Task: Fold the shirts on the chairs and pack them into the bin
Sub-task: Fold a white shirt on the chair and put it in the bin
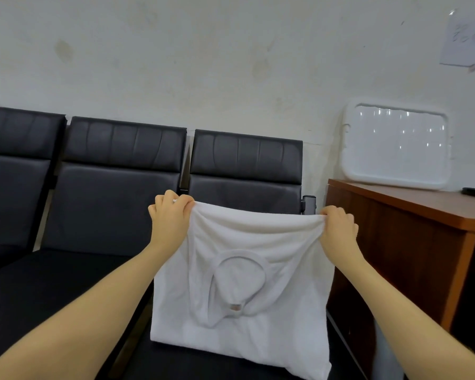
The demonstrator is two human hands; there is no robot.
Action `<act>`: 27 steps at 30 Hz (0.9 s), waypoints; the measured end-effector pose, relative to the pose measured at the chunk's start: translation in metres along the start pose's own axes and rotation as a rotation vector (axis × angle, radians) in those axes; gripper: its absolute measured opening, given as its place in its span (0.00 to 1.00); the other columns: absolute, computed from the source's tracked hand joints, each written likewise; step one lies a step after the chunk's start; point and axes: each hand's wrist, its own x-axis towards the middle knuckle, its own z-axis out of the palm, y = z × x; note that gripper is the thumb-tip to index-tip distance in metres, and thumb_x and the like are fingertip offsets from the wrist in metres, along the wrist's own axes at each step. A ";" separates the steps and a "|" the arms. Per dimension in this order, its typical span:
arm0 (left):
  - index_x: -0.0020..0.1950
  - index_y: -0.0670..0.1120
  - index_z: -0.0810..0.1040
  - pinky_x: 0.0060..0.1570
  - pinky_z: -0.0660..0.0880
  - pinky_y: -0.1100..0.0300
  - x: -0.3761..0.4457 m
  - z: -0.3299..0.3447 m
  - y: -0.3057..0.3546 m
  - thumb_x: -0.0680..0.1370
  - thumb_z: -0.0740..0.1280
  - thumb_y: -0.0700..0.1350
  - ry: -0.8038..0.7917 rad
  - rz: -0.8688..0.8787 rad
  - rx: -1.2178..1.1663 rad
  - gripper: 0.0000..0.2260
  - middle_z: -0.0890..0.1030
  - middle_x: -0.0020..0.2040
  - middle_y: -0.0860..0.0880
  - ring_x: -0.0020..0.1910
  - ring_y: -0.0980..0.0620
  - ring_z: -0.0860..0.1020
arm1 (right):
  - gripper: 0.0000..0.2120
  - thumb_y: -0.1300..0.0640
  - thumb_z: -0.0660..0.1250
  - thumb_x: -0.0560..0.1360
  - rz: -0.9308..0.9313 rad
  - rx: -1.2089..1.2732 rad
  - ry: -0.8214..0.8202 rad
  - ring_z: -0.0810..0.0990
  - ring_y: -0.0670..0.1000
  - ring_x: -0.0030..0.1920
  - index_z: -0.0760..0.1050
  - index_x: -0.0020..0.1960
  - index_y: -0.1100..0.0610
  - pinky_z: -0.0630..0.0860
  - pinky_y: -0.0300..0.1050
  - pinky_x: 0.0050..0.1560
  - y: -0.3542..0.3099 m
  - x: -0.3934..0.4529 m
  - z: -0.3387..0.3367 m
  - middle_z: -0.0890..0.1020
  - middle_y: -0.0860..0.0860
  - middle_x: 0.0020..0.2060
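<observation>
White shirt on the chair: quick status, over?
Both hands, left and right, pinch the white shirt by its top edge. Lower end rests on the chair seat. Nothing in the way.

A plain white T-shirt (239,297) with a small brown neck label (235,307) lies against black leather chairs (121,187), beside a reddish-brown wooden bench (412,215) bearing a white tray (395,146).
</observation>
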 end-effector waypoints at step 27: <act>0.51 0.45 0.82 0.37 0.67 0.57 0.058 -0.107 0.121 0.78 0.66 0.44 0.284 0.192 -0.269 0.07 0.68 0.46 0.50 0.40 0.50 0.71 | 0.03 0.55 0.70 0.74 -0.034 0.314 0.638 0.65 0.56 0.51 0.83 0.43 0.51 0.49 0.41 0.49 -0.053 0.017 -0.161 0.66 0.50 0.46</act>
